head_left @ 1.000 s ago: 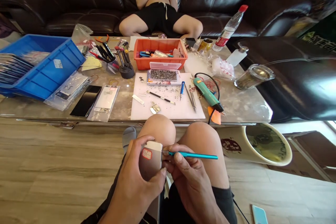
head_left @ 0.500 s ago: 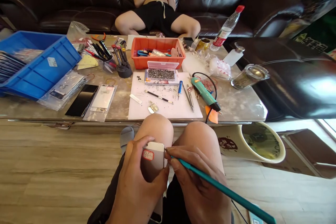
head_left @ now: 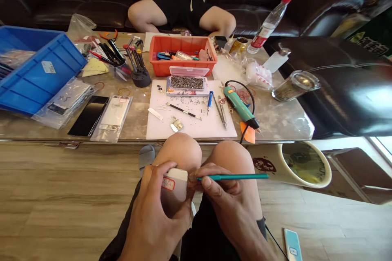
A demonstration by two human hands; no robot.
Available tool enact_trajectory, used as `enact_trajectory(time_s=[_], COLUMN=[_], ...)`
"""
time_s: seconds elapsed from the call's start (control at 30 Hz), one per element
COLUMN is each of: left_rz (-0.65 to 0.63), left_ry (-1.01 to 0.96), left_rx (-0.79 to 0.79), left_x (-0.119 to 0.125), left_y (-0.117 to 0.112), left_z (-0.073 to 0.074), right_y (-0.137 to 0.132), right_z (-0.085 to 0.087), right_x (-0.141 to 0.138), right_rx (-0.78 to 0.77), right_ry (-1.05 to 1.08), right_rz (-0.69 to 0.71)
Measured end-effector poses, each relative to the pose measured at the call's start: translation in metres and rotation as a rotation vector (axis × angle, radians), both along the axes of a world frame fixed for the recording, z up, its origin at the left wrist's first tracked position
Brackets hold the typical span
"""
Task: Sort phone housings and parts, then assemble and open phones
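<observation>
My left hand (head_left: 162, 212) is wrapped round a smartphone (head_left: 173, 200) with a pale back and a red-bordered paper label (head_left: 168, 183). The phone's top end points away from me, above my knees. In my right hand (head_left: 226, 200), thumb and fingers pinch a slim teal pen-like tool (head_left: 239, 177). The tool lies nearly level, its inner end close to the phone's upper right edge. My fingertips hide its tip, so I cannot tell whether it touches the phone.
Ahead, a low table holds a white mat (head_left: 159, 130) with a screw box (head_left: 187, 85), tweezers (head_left: 221, 113) and a blue screwdriver (head_left: 210, 102). A teal electric screwdriver (head_left: 240, 106) lies right, a blue bin (head_left: 45, 77) left. An orange tray (head_left: 183, 67) stands behind; a person (head_left: 182, 8) sits beyond.
The teal tool has swung from slanting down to the right to nearly level, as my right hand turned. The phone has tilted slightly and shifted a little left.
</observation>
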State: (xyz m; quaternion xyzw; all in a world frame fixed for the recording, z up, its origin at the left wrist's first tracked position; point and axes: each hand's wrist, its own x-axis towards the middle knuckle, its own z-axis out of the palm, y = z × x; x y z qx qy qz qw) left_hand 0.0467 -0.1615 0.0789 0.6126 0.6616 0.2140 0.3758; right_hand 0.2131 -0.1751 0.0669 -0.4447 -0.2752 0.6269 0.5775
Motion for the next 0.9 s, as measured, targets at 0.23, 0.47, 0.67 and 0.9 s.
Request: enact_trajectory(time_s=[0.23,0.47,0.67,0.9], left_rz=[-0.003,0.084,0.095,0.093], left_ry=[-0.065,-0.146,-0.222,-0.291], left_rx=[-0.059,-0.048,-0.076,-0.078], left_x=[-0.003,0.01,0.008,0.007], left_y=[-0.003,0.004,0.005,0.004], left_z=[0.005,0.022,0.023,0.022], right_y=[-0.003,-0.004,-0.004,-0.011], right_z=[-0.011,-0.01,-0.006,0.012], right_x=[-0.01,-0.015,-0.017,-0.014], right_rx=[-0.125,-0.135,-0.105,0.105], right_ry=[0.445,0.548,0.536,-0.065], right_rz=[-0.006,-0.008,0.008,-0.108])
